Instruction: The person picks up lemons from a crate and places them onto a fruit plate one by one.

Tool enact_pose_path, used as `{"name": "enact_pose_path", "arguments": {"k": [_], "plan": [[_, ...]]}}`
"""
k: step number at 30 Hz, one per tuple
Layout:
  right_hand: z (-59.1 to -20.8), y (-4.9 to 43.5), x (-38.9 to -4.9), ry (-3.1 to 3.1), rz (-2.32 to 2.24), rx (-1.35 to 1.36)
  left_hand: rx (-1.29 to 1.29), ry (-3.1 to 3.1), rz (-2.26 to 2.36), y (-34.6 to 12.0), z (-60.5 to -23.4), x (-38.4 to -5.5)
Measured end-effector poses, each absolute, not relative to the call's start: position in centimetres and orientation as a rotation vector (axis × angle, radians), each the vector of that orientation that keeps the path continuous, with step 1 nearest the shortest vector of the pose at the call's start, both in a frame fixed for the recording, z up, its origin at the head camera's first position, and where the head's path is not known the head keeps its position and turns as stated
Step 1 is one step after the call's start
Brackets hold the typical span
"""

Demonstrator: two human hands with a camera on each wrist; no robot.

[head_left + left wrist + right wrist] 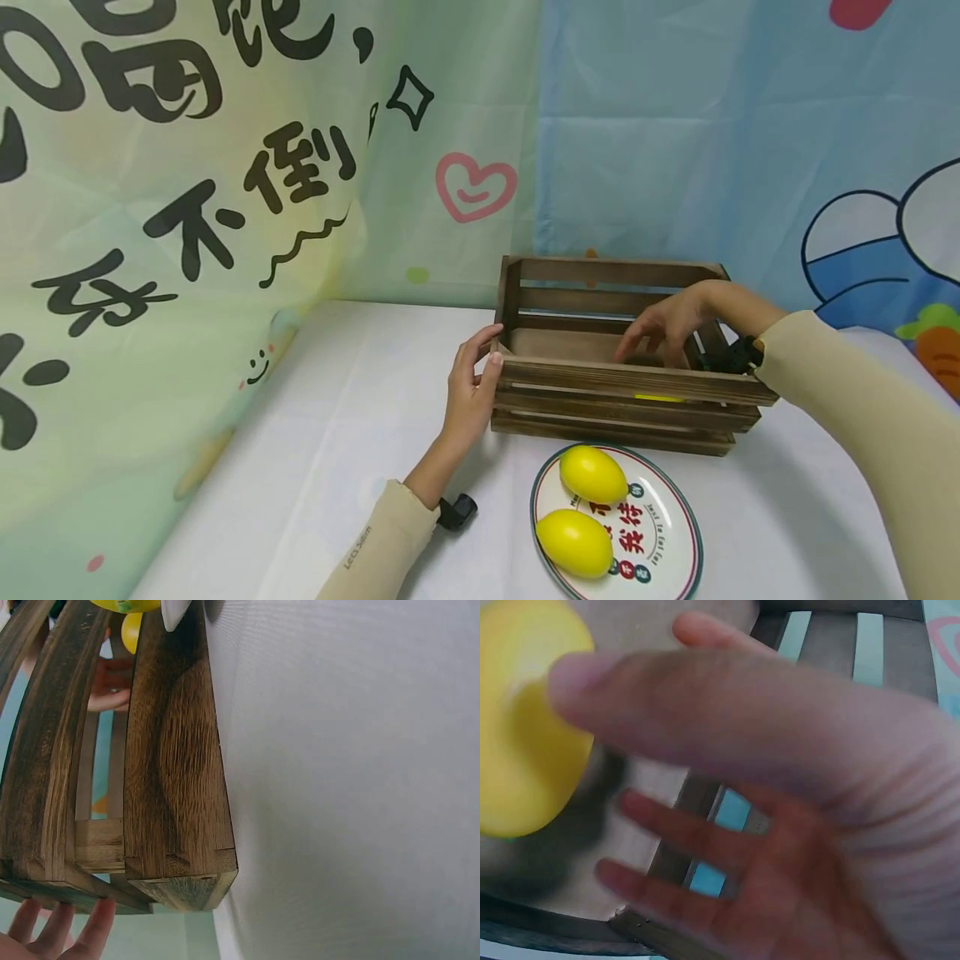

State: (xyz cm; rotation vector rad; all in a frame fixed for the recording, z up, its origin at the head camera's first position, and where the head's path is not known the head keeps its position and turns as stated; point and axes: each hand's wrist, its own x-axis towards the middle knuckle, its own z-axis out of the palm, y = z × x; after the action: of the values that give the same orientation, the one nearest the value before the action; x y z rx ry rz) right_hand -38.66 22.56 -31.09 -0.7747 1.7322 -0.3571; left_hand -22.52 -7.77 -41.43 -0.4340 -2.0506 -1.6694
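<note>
A slatted brown wooden crate [626,379] stands on the white table. My left hand [472,383] rests on its left end, fingers [96,930] fairly straight against the wood and thumb near the front corner. My right hand [671,321] reaches down inside the crate with fingers spread apart. In the right wrist view a yellow lemon [525,765] lies on the crate's floor, and the thumb [667,705] overlaps its side; the other fingers are not wrapped round it. From the head, only a yellow strip of this lemon [660,398] shows between the front slats.
In front of the crate, a white plate [667,550] with a dark rim and red lettering holds two lemons, a rear lemon [593,474] and a front lemon [574,542]. A printed cloth backdrop [637,125] hangs behind the crate and along the left side.
</note>
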Motion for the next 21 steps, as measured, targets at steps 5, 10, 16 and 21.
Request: {"name": "enact_pose_path", "arguments": {"k": [5,10,16,21], "plan": [[-31.6,22.8,-38.5,1.730,-0.359,-0.632,-0.435,-2.050,-1.654,-7.9,-41.4,-22.6],[-32.1,22.7,-38.4,1.723,-0.314,-0.577,-0.424,-2.043,-1.653,-8.1,-41.3,-22.6],[-32.6,22.6,-38.2,1.716,-0.306,-0.532,-0.428,-2.043,-1.664,-8.2,-41.4,-22.5],[-32.9,23.1,-37.9,1.692,-0.322,-0.526,-0.433,-2.051,-1.674,-7.8,-41.6,-22.5]]}}
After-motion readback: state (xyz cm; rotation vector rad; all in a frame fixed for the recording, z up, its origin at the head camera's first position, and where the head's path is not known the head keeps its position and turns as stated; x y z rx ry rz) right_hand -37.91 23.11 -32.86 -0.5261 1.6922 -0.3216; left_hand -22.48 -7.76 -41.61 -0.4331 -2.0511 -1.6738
